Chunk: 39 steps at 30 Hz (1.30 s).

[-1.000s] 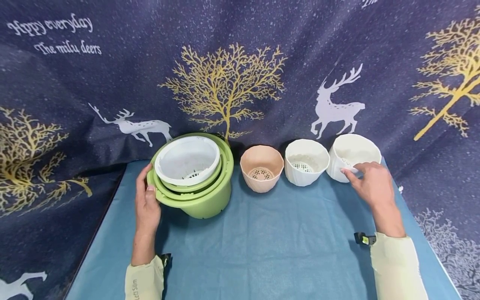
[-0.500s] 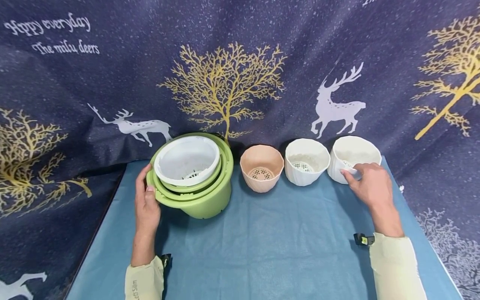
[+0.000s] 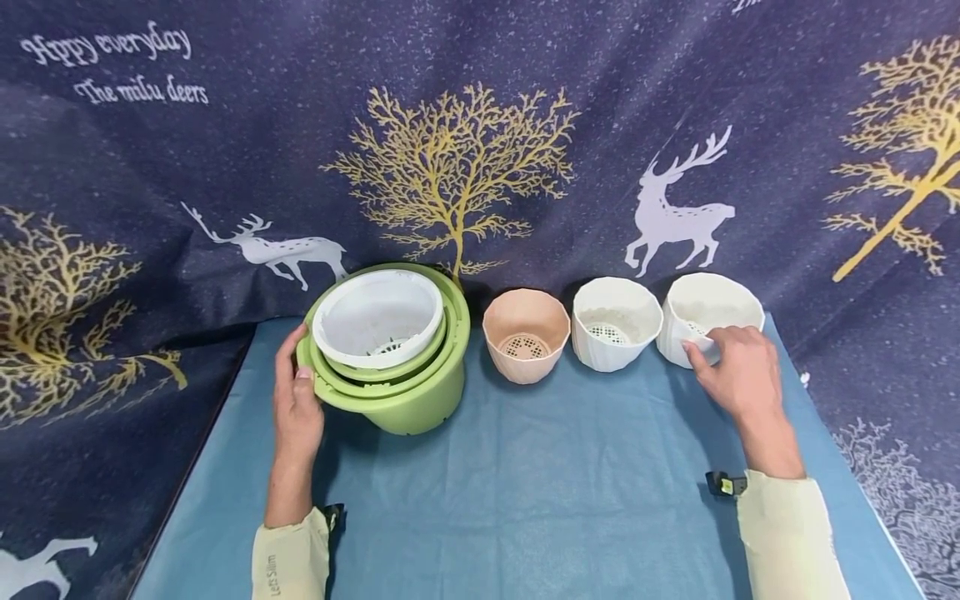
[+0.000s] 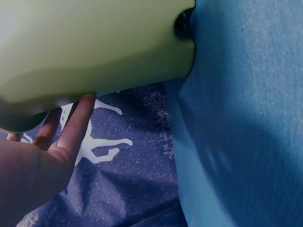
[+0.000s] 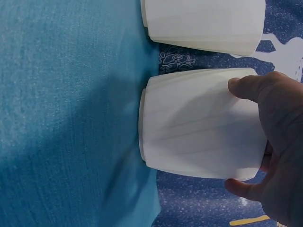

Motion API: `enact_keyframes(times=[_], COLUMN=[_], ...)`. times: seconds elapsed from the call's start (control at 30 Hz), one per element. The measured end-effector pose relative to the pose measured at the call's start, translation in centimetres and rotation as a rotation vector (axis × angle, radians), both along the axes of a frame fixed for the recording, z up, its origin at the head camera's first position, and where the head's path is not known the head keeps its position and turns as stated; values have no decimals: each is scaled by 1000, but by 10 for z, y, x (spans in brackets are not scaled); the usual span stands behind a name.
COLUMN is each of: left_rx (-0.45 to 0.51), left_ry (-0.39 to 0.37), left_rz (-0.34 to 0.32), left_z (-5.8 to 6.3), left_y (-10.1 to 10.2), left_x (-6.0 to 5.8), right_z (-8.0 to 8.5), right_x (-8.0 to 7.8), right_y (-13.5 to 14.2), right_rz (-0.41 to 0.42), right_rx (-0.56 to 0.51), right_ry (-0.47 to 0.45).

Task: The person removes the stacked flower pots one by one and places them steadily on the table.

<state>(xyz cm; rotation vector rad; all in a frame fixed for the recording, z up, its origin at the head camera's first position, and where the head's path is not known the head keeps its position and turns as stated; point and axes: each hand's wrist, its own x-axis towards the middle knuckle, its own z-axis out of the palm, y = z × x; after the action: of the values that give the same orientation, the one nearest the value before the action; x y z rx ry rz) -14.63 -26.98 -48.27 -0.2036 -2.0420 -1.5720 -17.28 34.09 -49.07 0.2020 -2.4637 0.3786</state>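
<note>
In the head view my left hand (image 3: 297, 417) holds the left rim of the large green flowerpot (image 3: 416, 408). The left wrist view shows its fingers (image 4: 78, 123) against the underside of the rim. A smaller green pot and a white inner pot (image 3: 375, 312) sit nested inside it. At the far right my right hand (image 3: 742, 367) grips the near rim of a white faceted flowerpot (image 3: 678, 333). Its thumb (image 5: 246, 87) presses the outer wall, while some fingertips are hidden by the pot. This pot stands upright on the blue cloth.
Between the hands stand a pink faceted flowerpot (image 3: 525, 371) and another white flowerpot (image 3: 611, 354), both with perforated bottoms. The pots form a row along the back of the blue cloth (image 3: 525, 492). Behind them hangs a dark blue printed curtain (image 3: 495, 50).
The right white pot has shifted slightly nearer and lower in the head view, with my right hand on it. My left hand keeps its hold. The head view has shifted a little.
</note>
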Motion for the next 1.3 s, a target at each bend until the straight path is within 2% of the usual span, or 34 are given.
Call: enact_keyframes(times=[0.2, 0.6, 0.87, 1.0, 1.3], left_rx=[-13, -10, 5, 14, 17], left_ry=[4, -3, -14, -16, 7], left_rz=[6, -3, -8, -12, -24], left_z=[1, 2, 3, 3, 0], left_y=[0, 1, 2, 2, 1], left_x=[-1, 1, 2, 3, 0], right_z=[-2, 2, 22, 34, 53], right_x=[2, 9, 15, 19, 25], right_y=[-2, -5, -13, -18, -34], right_rz=[9, -17, -20, -15, 50], right_rx=[-33, -81, -74, -69, -80], right_ry=[16, -34, -43, -20, 38])
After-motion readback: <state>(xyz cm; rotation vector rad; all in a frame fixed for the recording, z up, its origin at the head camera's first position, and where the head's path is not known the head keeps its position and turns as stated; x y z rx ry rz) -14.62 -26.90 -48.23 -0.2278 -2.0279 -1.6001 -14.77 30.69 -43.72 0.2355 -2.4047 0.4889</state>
